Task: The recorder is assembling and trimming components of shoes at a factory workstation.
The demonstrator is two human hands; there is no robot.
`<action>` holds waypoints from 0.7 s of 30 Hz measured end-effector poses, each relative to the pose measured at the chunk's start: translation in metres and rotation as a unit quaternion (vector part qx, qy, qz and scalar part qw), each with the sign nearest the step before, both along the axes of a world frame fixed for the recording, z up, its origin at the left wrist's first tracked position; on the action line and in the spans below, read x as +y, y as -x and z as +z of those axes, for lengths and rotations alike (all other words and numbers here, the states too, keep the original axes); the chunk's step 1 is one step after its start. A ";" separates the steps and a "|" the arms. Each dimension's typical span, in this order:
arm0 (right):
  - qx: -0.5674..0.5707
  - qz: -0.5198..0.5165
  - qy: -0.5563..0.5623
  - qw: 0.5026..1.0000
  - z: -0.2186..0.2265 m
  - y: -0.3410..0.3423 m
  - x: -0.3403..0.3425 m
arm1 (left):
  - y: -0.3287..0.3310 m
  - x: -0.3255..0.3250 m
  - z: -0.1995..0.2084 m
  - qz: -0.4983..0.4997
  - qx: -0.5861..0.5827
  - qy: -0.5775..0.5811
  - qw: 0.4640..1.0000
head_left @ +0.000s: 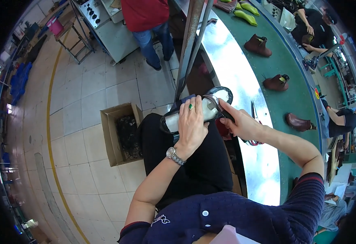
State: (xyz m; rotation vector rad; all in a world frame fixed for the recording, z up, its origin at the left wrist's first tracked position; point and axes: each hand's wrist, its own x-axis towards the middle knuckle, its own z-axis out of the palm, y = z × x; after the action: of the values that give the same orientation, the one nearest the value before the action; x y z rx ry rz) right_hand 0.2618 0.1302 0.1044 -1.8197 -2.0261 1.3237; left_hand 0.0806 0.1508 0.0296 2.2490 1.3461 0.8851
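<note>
Across my lap lies a shoe-shaped piece [224,95] with a whitish face and a black rim, probably a shoe turned bottom up. My left hand [192,126] presses over its middle and grips it, the thumb toward the right. My right hand [243,122] is closed round the dark handle of a hand tool [227,115]. The tool's curved metal-looking head [213,101] rests against the shoe just beyond my left fingers. Its exact kind is hard to make out, and the shoe's underside is hidden.
An open cardboard box [108,136] of black scraps stands on the floor at left. Scissors [254,110] lie on the shiny metal ledge [263,175]. Brown boots [276,82] sit on the green belt [267,61] beyond. A metal post [186,53] rises ahead, near a person [147,16].
</note>
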 end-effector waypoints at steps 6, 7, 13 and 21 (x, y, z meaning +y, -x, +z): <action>-0.059 0.041 -0.059 0.996 -0.001 -0.004 -0.005 | 0.003 -0.004 -0.005 -0.017 0.014 -0.027 0.999; -0.071 0.044 -0.049 0.995 -0.001 -0.005 -0.004 | 0.003 -0.003 -0.008 -0.024 0.025 -0.036 0.999; -0.333 0.233 -0.156 0.900 0.015 -0.014 0.011 | 0.006 0.000 -0.028 -0.036 0.079 -0.126 0.988; -0.113 0.033 -0.199 0.973 0.009 -0.003 0.038 | -0.001 0.007 -0.024 -0.033 0.166 -0.170 0.971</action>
State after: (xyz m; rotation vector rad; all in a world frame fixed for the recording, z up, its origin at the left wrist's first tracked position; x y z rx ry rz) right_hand 0.2648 0.1685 0.1139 -1.7884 -2.2767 0.6740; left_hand 0.0814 0.1575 0.0055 2.7908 1.3253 0.7913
